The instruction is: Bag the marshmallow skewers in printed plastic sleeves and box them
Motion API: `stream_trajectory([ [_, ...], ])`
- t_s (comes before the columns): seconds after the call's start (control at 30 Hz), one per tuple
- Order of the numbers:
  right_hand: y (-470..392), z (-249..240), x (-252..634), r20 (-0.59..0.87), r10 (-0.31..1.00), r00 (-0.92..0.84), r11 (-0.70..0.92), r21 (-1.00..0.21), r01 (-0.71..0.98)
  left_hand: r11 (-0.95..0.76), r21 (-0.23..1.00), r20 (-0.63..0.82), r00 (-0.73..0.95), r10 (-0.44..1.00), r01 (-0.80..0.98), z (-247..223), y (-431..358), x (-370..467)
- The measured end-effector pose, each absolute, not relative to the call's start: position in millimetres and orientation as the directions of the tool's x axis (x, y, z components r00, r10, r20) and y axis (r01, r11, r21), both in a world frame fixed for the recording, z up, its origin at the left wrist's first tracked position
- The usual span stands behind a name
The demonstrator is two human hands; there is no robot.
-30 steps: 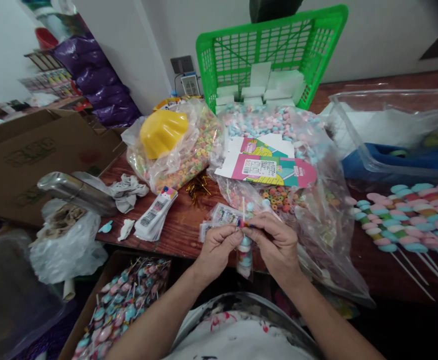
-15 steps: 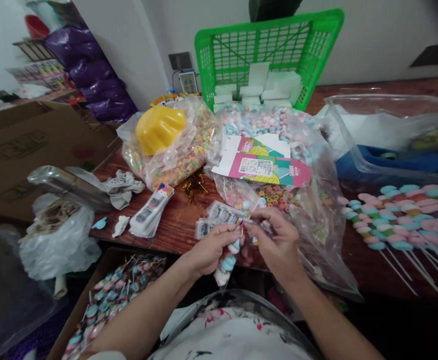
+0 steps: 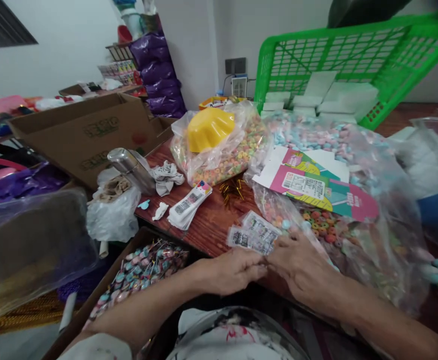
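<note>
My left hand [image 3: 236,271] is closed at the table's front edge, fingers curled towards my right hand. What it holds, if anything, is hidden. My right hand [image 3: 297,260] meets it fingertip to fingertip, its fingers bent in a pinch over something I cannot make out. Just beyond them lie several small clear printed bags [image 3: 254,232]. A fanned stack of printed label sleeves [image 3: 189,205] rests further left. Gold twist ties [image 3: 232,191] are heaped behind it. Below my left forearm, a cardboard box holds many wrapped marshmallow candy sticks [image 3: 144,272].
Bags of ring candies [image 3: 219,165] and pastel marshmallows [image 3: 309,132] stand at the back, with a yellow bowl [image 3: 209,131] and printed cards [image 3: 316,187] on top. Behind is a green basket [image 3: 324,57]. A steel flask [image 3: 131,170] and large carton [image 3: 91,137] stand left.
The view has swung left. The wrapped candy stick that showed in my left hand is out of sight. My hands have turned palms down and come closer together.
</note>
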State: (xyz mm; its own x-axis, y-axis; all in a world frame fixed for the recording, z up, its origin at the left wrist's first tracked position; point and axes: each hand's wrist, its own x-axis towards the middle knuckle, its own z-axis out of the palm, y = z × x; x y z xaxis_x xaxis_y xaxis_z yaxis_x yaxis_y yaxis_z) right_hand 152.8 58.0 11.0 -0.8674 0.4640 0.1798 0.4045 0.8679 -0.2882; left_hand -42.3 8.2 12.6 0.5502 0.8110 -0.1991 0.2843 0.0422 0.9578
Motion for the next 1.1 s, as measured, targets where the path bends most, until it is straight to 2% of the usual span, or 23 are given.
stream_trajectory([
  [0.07, 60, 10, 143, 0.119, 0.513, -0.850, 0.835, -0.297, 0.462, -0.139, 0.893, -0.088, 0.470, 0.878, 0.428, 11, 8, -47],
  [0.1, 61, 10, 139, 0.144, 0.529, -0.836, 0.835, -0.267, 0.482, -0.128, 0.887, -0.086, 0.430, 0.899, 0.444, 9, 10, -50],
  [0.13, 62, 11, 136, 0.212, 0.524, -0.825, 0.848, -0.223, 0.481, -0.040, 0.910, -0.137, 0.389, 0.911, 0.414, 7, 11, -54],
  [0.2, 65, 12, 129, 0.375, 0.432, -0.820, 0.900, -0.123, 0.418, 0.275, 0.938, -0.338, 0.375, 0.863, 0.212, 1, 15, -62],
  [0.27, 67, 11, 124, 0.461, 0.298, -0.836, 0.953, -0.098, 0.286, 0.562, 0.827, -0.484, 0.487, 0.726, -0.015, -5, 17, -70],
  [0.33, 69, 6, 119, 0.449, 0.232, -0.863, 0.971, -0.154, 0.181, 0.664, 0.743, -0.497, 0.598, 0.629, -0.080, -8, 17, -77],
  [0.37, 71, 4, 116, 0.405, 0.235, -0.884, 0.966, -0.199, 0.166, 0.645, 0.761, -0.483, 0.611, 0.627, -0.060, -9, 17, -80],
  [0.43, 76, 1, 108, 0.273, 0.287, -0.918, 0.934, -0.293, 0.205, 0.495, 0.868, -0.437, 0.534, 0.724, 0.040, -8, 15, -85],
  [0.5, 86, 0, 100, 0.110, 0.340, -0.934, 0.879, -0.391, 0.273, 0.245, 0.953, -0.298, 0.402, 0.866, 0.179, -8, 13, -88],
  [0.57, 106, 2, 94, 0.006, 0.351, -0.936, 0.833, -0.459, 0.309, 0.089, 0.962, -0.166, 0.292, 0.942, 0.260, -10, 11, -92],
  [0.63, 133, 4, 90, -0.002, 0.418, -0.908, 0.834, -0.394, 0.385, 0.136, 0.968, -0.178, 0.195, 0.964, 0.212, -14, 11, -96],
  [0.7, 161, 2, 89, 0.058, 0.576, -0.816, 0.813, -0.150, 0.563, 0.299, 0.952, -0.304, 0.107, 0.947, 0.063, -21, 11, -101],
  [0.8, 189, -9, 87, 0.070, 0.643, -0.763, 0.764, 0.002, 0.645, 0.427, 0.885, -0.429, 0.030, 0.903, -0.185, -29, 11, -104],
  [0.93, 198, -24, 81, 0.037, 0.621, -0.783, 0.783, 0.024, 0.622, 0.438, 0.799, -0.486, -0.012, 0.874, -0.412, -33, 13, -100],
  [1.1, 195, -13, 91, 0.061, 0.620, -0.782, 0.785, -0.042, 0.618, 0.401, 0.763, -0.478, -0.024, 0.878, -0.507, -28, 15, -97],
])
